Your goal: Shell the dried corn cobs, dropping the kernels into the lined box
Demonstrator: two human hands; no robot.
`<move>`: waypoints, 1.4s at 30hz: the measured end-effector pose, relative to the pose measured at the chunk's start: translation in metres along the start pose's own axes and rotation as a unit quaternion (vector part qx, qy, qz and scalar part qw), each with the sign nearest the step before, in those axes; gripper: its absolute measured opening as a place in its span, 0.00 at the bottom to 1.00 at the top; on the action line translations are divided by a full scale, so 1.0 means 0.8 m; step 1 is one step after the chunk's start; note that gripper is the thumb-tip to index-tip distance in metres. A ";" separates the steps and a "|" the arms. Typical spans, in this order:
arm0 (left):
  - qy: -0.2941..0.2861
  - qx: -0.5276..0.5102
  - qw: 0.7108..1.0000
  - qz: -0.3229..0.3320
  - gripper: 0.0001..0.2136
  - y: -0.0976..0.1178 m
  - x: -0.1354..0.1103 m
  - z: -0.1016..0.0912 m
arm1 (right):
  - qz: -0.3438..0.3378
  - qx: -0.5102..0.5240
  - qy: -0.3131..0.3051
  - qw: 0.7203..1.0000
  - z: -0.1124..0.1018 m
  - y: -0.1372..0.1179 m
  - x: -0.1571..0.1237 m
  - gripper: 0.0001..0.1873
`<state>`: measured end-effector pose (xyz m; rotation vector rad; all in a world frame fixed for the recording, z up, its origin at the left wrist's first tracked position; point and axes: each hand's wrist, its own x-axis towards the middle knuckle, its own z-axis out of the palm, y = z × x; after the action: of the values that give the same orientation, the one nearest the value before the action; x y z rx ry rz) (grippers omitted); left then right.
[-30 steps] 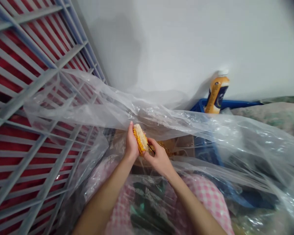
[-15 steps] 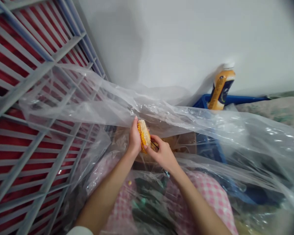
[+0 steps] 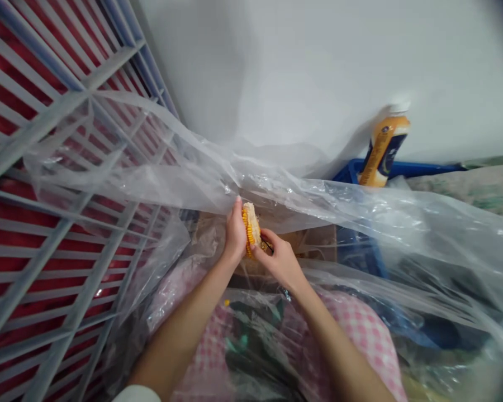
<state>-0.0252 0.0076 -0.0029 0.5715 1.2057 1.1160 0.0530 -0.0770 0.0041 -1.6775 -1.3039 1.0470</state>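
A corn cob stands tilted between my hands, with yellow kernels on its left side and a pale stripped face on its right. My left hand is closed around the cob's left side, thumb pointing up. My right hand is closed at the cob's lower right, fingers pressed together. A thin dark tool shows between those fingers; its tip is hidden and its kind cannot be made out. Clear plastic sheeting spreads around both hands and over the lap. Beneath the hands, a cardboard box shows through it.
At the left rises a grey slatted plastic crate with red behind its bars. On the right, an orange bottle leans against the white wall above a blue crate. One loose kernel lies on the plastic over the lap.
Both hands and the cob have shifted slightly right in view. The cob appears turned a little. The same grips hold, and the view has moved slightly.
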 end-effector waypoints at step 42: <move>-0.147 0.069 0.986 0.028 0.29 -0.012 -0.016 -0.001 | 0.068 -0.242 0.097 0.963 -0.009 0.002 0.003 0.26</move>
<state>-0.0218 -0.0079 -0.0057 0.8498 1.0203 0.9598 0.0606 -0.0757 0.0050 -2.1978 -1.4031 0.6434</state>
